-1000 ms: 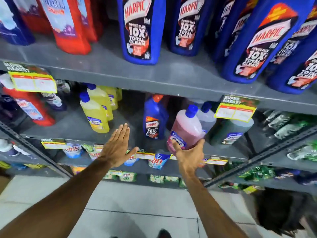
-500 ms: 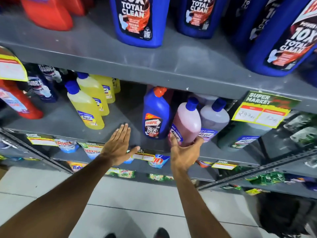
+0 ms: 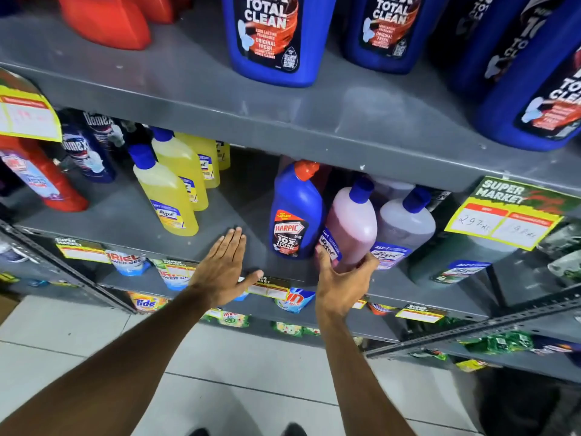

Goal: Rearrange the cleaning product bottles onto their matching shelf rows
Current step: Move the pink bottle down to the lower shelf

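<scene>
Pink bottle (image 3: 350, 228), blue cap, gripped by right hand (image 3: 341, 283); left hand (image 3: 221, 270) flat, spread.

Grey metal shelves (image 3: 361, 121) are seen. On the top shelf, blue Harpic bottles (image 3: 273, 36) and red bottles (image 3: 107, 20) are stood. On the middle shelf (image 3: 125, 215) are placed – from the left – a red bottle (image 3: 41, 180), Domex bottles (image 3: 88, 149), yellow bottles (image 3: 166, 193), a small Harpic (image 3: 295, 215), a pink bottle (image 3: 352, 228), a pale bottle (image 3: 405, 228).
</scene>
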Demonstrator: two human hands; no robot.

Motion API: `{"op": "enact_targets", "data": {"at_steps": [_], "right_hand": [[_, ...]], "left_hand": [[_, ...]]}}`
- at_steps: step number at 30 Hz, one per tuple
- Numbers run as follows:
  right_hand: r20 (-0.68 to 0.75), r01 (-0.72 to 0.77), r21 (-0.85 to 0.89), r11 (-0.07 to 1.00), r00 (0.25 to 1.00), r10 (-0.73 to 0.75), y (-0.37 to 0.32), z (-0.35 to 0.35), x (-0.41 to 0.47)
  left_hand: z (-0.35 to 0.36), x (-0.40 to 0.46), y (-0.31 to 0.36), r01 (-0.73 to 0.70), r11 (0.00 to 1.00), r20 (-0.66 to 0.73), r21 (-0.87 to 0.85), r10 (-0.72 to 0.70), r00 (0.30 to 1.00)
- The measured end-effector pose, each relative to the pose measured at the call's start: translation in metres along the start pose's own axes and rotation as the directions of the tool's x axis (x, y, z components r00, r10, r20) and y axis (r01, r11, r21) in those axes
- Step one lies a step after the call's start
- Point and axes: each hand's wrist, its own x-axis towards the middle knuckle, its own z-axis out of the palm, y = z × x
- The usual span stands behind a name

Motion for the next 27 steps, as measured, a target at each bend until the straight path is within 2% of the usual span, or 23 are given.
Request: {"op": "enact_targets", "data": {"at_steps": [4,6,8,10,13,14,16,19,23,27], "right_hand": [[0.007,0.012,0.005,1.0,1.0,-0.012,0.001,-0.005,-0.007],[-0.052,0.069,-0.075,0.995,0.996,-0.073,-0.003,-0.012,-0.02],[-0.056,0.241,-0.128,0.962,0.967,-0.25,-0.014,-0.018,-0.034],[-0.006,0.448,-0.078,0.891,0.893,-0.45,-0.036,-0.019,-0.041],[0.045,0.577,-0.012,0.816,0.816,-0.576,-0.085,-0.011,-0.035],[0.103,0.58,-0.029,0.814,0.812,-0.575,-0.102,-0.006,-0.031],[0.321,0.58,-0.139,0.803,0.793,-0.517,-0.128,0.008,-0.02],[0.594,0.586,-0.344,0.734,0.741,-0.314,-0.147,0.027,0.0],[0.696,0.585,-0.454,0.672,0.704,-0.143,-0.146,0.041,0.014],[0.68,0.589,-0.506,0.63,0.722,-0.129,-0.14,0.051,0.02]], "left_hand": [[0.002,0.0,0.0,-0.001,1.0,0.011,0.0,0.001,1.0],[0.002,0.0,0.0,0.0,1.0,0.01,-0.006,0.0,1.0],[0.002,0.0,0.001,0.002,1.0,-0.003,-0.016,-0.002,1.0],[0.003,0.0,0.0,0.001,1.0,-0.028,-0.029,-0.002,1.0],[0.004,-0.002,0.0,0.0,0.999,-0.035,-0.041,-0.001,0.999],[0.004,-0.001,0.0,0.002,0.999,-0.026,-0.037,-0.003,1.0],[0.006,0.0,-0.001,0.005,0.999,-0.006,-0.031,-0.006,1.0],[0.007,0.002,0.0,0.006,0.999,-0.015,-0.044,-0.006,1.0],[0.009,0.002,-0.001,0.005,0.999,-0.028,-0.046,-0.006,1.0],[0.006,0.004,0.0,0.009,1.0,0.004,-0.026,-0.009,1.0]]}}
